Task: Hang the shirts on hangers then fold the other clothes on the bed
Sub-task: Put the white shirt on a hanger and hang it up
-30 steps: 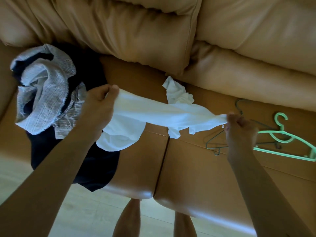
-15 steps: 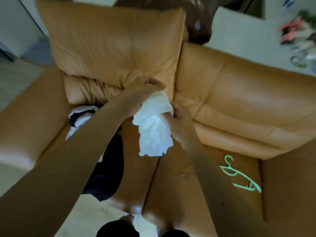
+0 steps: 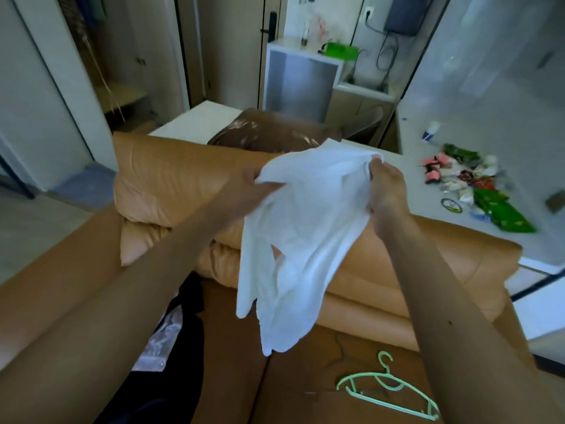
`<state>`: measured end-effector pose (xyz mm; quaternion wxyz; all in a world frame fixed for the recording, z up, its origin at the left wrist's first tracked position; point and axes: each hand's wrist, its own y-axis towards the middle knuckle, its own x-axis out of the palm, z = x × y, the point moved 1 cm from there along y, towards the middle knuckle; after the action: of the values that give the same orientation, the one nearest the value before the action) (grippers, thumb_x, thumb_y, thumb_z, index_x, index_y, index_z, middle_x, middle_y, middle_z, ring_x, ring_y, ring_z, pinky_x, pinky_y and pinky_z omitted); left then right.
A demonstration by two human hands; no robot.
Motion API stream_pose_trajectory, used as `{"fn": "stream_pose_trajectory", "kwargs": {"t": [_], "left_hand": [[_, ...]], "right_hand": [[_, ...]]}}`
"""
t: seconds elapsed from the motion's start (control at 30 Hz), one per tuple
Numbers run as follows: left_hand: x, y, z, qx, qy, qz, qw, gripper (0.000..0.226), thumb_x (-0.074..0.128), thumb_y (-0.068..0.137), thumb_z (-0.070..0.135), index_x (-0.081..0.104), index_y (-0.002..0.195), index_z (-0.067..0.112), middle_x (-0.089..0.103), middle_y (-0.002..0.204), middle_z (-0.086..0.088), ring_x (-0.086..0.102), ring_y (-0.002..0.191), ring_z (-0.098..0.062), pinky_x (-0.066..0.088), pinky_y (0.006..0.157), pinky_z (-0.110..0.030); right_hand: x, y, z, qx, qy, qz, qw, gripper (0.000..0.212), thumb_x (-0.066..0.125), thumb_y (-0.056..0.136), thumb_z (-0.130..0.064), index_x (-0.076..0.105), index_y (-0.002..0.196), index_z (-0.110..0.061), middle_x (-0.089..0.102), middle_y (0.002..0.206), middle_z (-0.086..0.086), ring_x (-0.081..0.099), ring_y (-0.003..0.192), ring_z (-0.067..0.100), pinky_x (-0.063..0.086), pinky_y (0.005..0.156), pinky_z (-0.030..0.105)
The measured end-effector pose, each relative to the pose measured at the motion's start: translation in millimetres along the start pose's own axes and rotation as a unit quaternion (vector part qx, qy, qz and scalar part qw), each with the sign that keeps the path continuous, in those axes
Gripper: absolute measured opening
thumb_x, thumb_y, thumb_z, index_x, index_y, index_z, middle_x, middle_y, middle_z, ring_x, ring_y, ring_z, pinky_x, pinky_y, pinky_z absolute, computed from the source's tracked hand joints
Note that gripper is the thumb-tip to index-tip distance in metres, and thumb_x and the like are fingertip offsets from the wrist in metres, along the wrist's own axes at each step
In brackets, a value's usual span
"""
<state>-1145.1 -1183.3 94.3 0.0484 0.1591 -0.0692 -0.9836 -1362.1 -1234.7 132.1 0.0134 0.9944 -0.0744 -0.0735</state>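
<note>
A white shirt (image 3: pixel 299 240) hangs in the air above the tan leather sofa (image 3: pixel 382 276). My left hand (image 3: pixel 244 185) grips its upper left edge and my right hand (image 3: pixel 386 188) pinches its upper right edge, so the cloth drapes down between them. A mint green hanger (image 3: pixel 394 390) lies on the sofa seat at the lower right. A dark thin hanger (image 3: pixel 339 344) lies just behind it, barely visible. A pile of dark and grey checked clothes (image 3: pixel 171 335) lies on the seat at the lower left, partly hidden by my left forearm.
A tan cushion (image 3: pixel 171 179) leans on the sofa back at left. Behind the sofa, a white counter (image 3: pixel 428 166) carries wrappers, green packets and a paper cup. A brown shiny cushion (image 3: pixel 269 130) and a grey cabinet (image 3: pixel 299 84) stand further back.
Both hands lifted the white shirt off the sofa seat to chest height and spread its top edge. My view tilted up from the seat to the room.
</note>
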Motion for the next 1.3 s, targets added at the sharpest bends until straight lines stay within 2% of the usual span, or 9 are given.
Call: {"fn": "stream_pose_trajectory", "kwargs": {"t": [0.17,0.27,0.43,0.63,0.73,0.87,1.0,1.17,1.3], "left_hand": [[-14.5,19.2,60.9,0.002,-0.035,-0.036,0.999,0.031,0.069,0.091,0.033,0.071,0.108,0.007,0.073,0.099,-0.015,0.071,0.092,-0.031,0.058,0.086,-0.045],[-10.6,25.3,86.6,-0.022,-0.089,-0.034,0.995,0.037,0.068,0.091,0.038,0.069,0.111,0.008,0.073,0.098,-0.011,0.071,0.094,-0.027,0.057,0.085,-0.042],[2.0,30.6,114.0,-0.062,-0.133,-0.033,0.989,0.04,0.064,0.093,0.046,0.069,0.113,0.011,0.076,0.105,-0.01,0.073,0.095,-0.025,0.059,0.085,-0.039],[-22.1,45.5,111.4,-0.063,-0.016,0.053,0.996,0.049,0.064,0.09,0.053,0.068,0.106,0.008,0.073,0.105,-0.01,0.07,0.098,-0.028,0.056,0.088,-0.04],[-35.6,51.3,97.6,-0.055,0.121,0.067,0.989,0.038,0.047,0.103,0.037,0.065,0.107,0.004,0.061,0.098,-0.011,0.057,0.086,-0.025,0.045,0.071,-0.032],[-25.6,43.9,96.7,0.047,0.16,0.044,0.985,0.034,0.04,0.105,0.034,0.065,0.105,0.012,0.062,0.092,0.001,0.057,0.086,-0.016,0.044,0.068,-0.024],[18.4,33.3,111.9,0.171,0.121,-0.105,0.972,0.044,0.066,0.094,0.04,0.053,0.133,0.021,0.062,0.119,0.016,0.058,0.105,0.009,0.045,0.087,-0.007],[25.5,49.5,125.4,0.272,0.223,-0.047,0.935,0.021,0.069,0.088,0.022,0.069,0.101,0.005,0.064,0.086,0.007,0.057,0.073,0.009,0.039,0.062,-0.007],[22.1,49.9,147.8,0.283,0.249,-0.02,0.926,0.018,0.053,0.085,0.013,0.069,0.086,0.003,0.065,0.08,-0.008,0.055,0.068,-0.008,0.033,0.058,-0.011]], "right_hand": [[-29.1,10.3,1.7,0.044,-0.089,-0.01,0.995,0.033,0.05,0.098,-0.02,0.041,0.067,-0.019,0.038,0.064,0.001,0.032,0.056,0.017,0.023,0.05,0.027],[-30.9,5.8,-1.5,0.022,-0.119,-0.052,0.991,0.037,0.05,0.1,-0.025,0.05,0.065,-0.014,0.047,0.064,0.004,0.044,0.06,0.019,0.033,0.057,0.029],[-20.5,4.3,-8.3,-0.028,-0.148,-0.106,0.983,0.04,0.04,0.102,-0.032,0.07,0.097,-0.007,0.071,0.094,0.014,0.063,0.082,0.019,0.047,0.069,0.026],[-33.1,11.4,-18.6,-0.078,-0.023,-0.08,0.993,0.051,0.043,0.101,-0.043,0.063,0.099,0.004,0.067,0.097,0.023,0.061,0.085,0.024,0.046,0.076,0.034],[-37.0,9.2,-37.0,-0.092,-0.008,-0.11,0.99,0.041,0.044,0.105,-0.039,0.073,0.1,-0.01,0.073,0.105,0.017,0.071,0.099,0.029,0.054,0.088,0.041],[-24.2,4.1,-66.0,-0.137,0.008,-0.154,0.979,0.041,0.046,0.107,-0.033,0.071,0.103,0.0,0.072,0.107,0.023,0.071,0.097,0.034,0.055,0.093,0.047],[-6.4,-2.9,-84.7,-0.218,-0.065,-0.245,0.942,0.04,0.046,0.106,-0.026,0.072,0.089,-0.001,0.073,0.085,0.004,0.068,0.082,0.013,0.051,0.081,0.026],[-21.5,9.0,-74.8,-0.257,-0.123,-0.203,0.937,0.044,0.064,0.098,-0.037,0.058,0.083,0.004,0.05,0.071,0.011,0.045,0.059,0.009,0.037,0.056,0.02],[-49.1,9.7,-44.4,-0.219,-0.188,-0.26,0.921,0.031,0.079,0.085,-0.02,0.066,0.111,-0.007,0.071,0.096,0.004,0.067,0.08,0.01,0.053,0.067,0.024]]}}
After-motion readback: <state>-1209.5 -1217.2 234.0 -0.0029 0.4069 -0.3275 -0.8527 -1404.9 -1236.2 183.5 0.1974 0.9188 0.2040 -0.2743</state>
